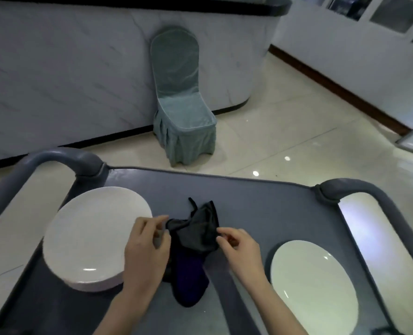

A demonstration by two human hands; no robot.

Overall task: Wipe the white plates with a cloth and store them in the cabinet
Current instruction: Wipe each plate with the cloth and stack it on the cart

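Fingers of the left hand and right hand pinch opposite edges of the dark cloth, drawn narrow on the fabric, probably to open it out for wiping. Under the cloth, the grey trolley serves as the worktop. Left of the cloth sits what looks like a stack of white plates, within easy reach. Right of the cloth lies a single white plate, set apart. The cloth is bunched, with its lower end resting on the trolley between the wrists.
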